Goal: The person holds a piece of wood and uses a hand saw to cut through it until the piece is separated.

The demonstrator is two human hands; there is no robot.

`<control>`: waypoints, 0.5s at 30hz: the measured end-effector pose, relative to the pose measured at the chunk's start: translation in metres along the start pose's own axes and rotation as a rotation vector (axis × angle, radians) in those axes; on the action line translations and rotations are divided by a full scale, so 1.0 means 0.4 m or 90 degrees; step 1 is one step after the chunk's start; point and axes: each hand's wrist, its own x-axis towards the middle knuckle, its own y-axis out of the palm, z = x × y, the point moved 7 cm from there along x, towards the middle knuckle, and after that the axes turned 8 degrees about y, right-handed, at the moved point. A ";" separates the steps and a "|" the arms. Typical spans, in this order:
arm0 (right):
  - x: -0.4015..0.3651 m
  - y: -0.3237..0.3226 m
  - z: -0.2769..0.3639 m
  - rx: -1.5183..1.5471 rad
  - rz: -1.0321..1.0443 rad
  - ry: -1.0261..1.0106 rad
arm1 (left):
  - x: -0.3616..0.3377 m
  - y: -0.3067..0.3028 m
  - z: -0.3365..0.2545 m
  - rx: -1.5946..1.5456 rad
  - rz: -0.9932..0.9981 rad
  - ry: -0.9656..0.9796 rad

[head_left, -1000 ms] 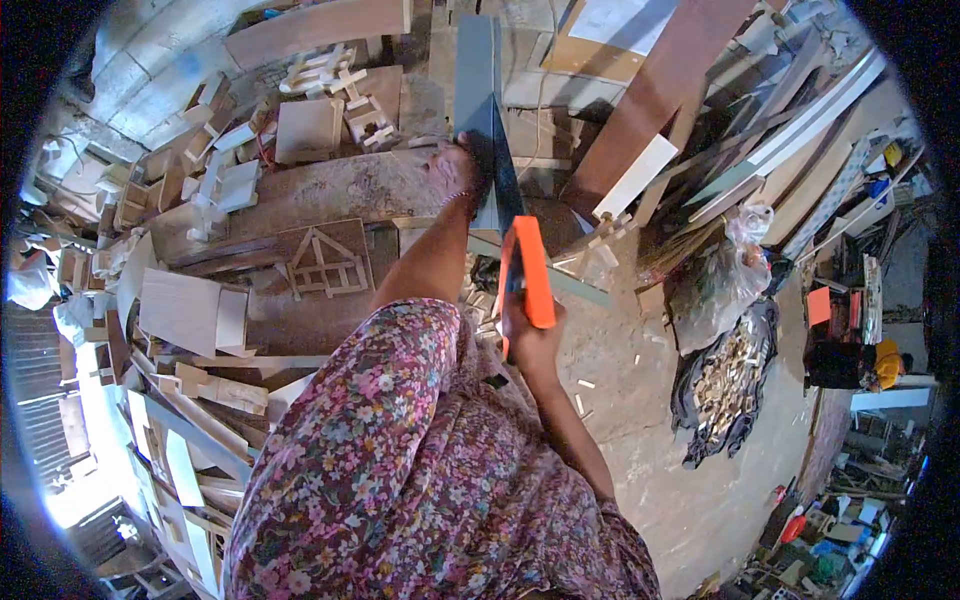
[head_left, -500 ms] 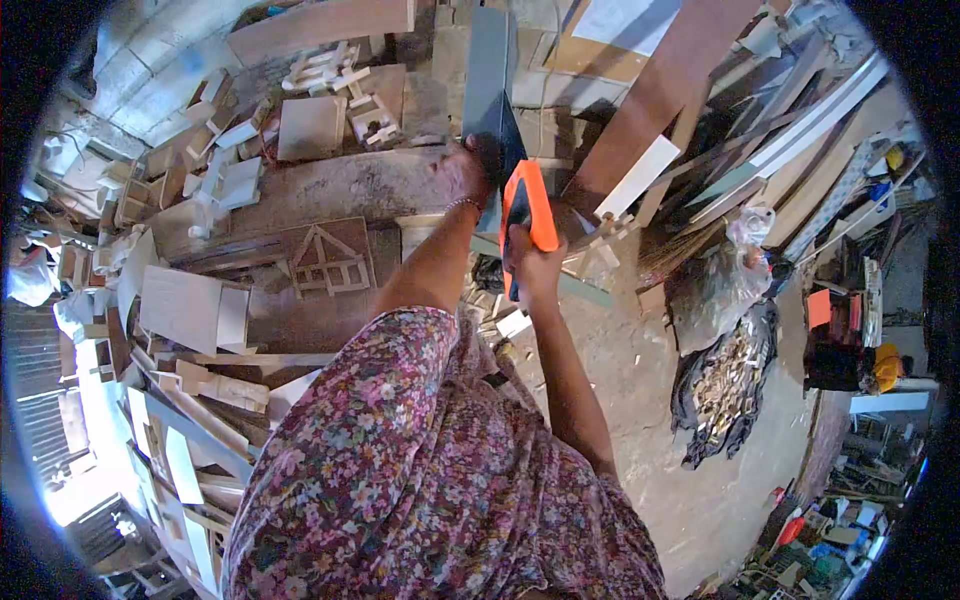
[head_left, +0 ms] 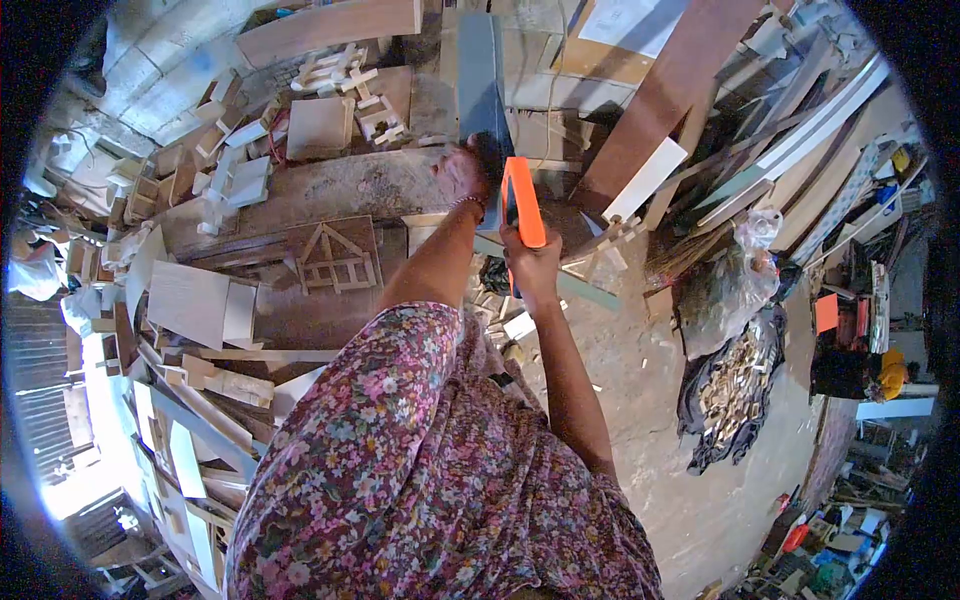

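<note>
A long grey board (head_left: pixel 480 85) runs away from me over the bench, and my left hand (head_left: pixel 462 175) grips it at its left edge, fingers pressed onto its top. My right hand (head_left: pixel 533 265) is closed around the orange handle of a handsaw (head_left: pixel 524 205), just right of the board. The saw points away from me along the board's right side. Its blade is seen nearly edge-on and mostly hidden behind the handle.
A wide brown plank (head_left: pixel 655 110) leans at the upper right beside stacked boards. Small wooden frames and a pale panel (head_left: pixel 320 128) lie on the left part of the bench (head_left: pixel 350 190). A black sack with wood scraps (head_left: pixel 735 395) lies on the floor at right.
The saw handle has turned slightly, showing more of its orange edge, and my right hand has shifted a little with it. My left hand stays on the board. The whole view has moved slightly.
</note>
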 end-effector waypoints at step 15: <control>-0.194 -0.047 0.027 -0.101 -0.083 -0.041 | 0.013 0.001 0.013 -0.005 0.027 -0.058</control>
